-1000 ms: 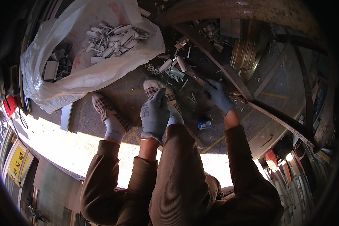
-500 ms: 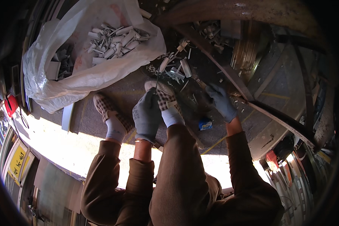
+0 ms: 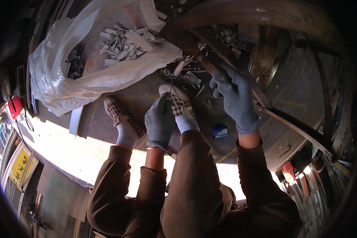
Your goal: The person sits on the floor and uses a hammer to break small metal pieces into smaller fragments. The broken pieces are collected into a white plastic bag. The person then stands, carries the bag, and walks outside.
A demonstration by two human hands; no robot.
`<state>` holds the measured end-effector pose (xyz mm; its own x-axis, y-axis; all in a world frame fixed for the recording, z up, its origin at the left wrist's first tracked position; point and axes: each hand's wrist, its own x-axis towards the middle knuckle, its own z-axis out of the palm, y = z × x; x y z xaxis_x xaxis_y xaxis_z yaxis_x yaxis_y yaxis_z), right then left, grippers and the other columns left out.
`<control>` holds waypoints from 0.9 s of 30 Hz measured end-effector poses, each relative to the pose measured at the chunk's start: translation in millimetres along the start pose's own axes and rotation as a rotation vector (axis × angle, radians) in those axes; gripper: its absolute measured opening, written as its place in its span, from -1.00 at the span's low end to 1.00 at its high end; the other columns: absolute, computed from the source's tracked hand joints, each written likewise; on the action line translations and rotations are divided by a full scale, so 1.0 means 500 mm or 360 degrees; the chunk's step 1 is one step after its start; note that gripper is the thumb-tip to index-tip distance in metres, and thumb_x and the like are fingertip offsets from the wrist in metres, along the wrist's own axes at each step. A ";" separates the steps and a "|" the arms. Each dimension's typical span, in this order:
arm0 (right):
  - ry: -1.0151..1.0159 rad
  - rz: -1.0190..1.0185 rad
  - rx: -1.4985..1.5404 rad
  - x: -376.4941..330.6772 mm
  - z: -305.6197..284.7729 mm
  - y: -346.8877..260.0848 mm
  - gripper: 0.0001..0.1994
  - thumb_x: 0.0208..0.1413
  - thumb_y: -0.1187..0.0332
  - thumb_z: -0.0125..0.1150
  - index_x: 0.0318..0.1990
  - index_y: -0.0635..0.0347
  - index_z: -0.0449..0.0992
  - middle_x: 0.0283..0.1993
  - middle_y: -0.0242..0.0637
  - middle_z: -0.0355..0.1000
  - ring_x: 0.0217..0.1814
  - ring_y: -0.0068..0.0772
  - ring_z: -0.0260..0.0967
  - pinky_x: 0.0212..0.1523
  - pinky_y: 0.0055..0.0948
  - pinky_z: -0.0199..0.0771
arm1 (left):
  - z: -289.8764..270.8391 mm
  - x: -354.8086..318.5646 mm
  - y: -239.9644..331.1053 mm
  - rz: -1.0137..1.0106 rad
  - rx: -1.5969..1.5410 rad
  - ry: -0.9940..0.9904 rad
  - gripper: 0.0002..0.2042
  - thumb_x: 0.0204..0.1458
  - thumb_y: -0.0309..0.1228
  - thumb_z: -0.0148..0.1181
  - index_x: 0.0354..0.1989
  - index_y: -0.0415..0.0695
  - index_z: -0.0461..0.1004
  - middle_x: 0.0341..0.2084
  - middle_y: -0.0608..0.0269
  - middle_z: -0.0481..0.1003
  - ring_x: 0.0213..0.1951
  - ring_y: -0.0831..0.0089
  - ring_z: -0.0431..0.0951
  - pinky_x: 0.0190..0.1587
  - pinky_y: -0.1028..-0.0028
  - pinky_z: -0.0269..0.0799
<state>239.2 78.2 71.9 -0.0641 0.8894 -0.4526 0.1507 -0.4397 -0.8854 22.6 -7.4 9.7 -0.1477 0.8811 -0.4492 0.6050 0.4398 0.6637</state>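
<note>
A thin rod is gripped by the left hand; a tool (brown-handled) is clasped by the right hand.

Yellow sign: I see a short row of large, dark characters across its yellow panel, standing at a slant.
Grey glove: small dark print on the back of the left hand, too fine for me to read from here.
Blue packet: pale marks, unreadable.
White bag: reddish patches; I cannot tell whether they are lettering.
</note>
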 end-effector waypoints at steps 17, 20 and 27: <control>0.0093 0.0740 0.0413 -0.198 -0.059 0.383 -0.88 0.35 0.41 0.09 -0.21 0.21 0.53 -0.47 -0.51 0.37 -0.43 -0.74 0.31 -0.46 -0.62 0.32 | -0.045 -0.025 0.053 -0.0283 0.0154 -0.0214 -0.71 0.14 -0.37 0.10 0.00 -0.03 0.63 -0.34 -0.12 0.60 -0.24 -0.11 0.62 -0.20 0.11 0.53; 0.0153 0.0743 0.0529 -0.151 -0.024 0.401 -0.89 0.35 0.41 0.08 -0.19 0.19 0.53 -0.45 -0.47 0.40 -0.44 -0.69 0.33 -0.46 -0.62 0.34 | -0.024 -0.021 0.044 -0.0240 0.0125 -0.0255 -0.71 0.13 -0.38 0.10 0.00 -0.05 0.63 -0.34 -0.11 0.60 -0.24 -0.10 0.63 -0.20 0.12 0.53; 0.0002 0.0861 0.0546 -0.068 0.009 0.404 -0.85 0.38 0.35 0.05 -0.17 0.18 0.53 -0.38 -0.36 0.46 -0.46 -0.65 0.31 -0.42 -0.63 0.32 | -0.033 -0.025 0.043 -0.0227 0.0076 -0.0221 -0.71 0.11 -0.39 0.14 0.00 -0.07 0.63 -0.34 -0.12 0.61 -0.24 -0.06 0.65 -0.20 0.18 0.54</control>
<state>267.4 -41.4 -91.8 -0.0659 0.5304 -0.8452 -0.1627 -0.8414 -0.5154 24.5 -6.0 39.3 -0.1270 0.7767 -0.6169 0.6229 0.5465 0.5598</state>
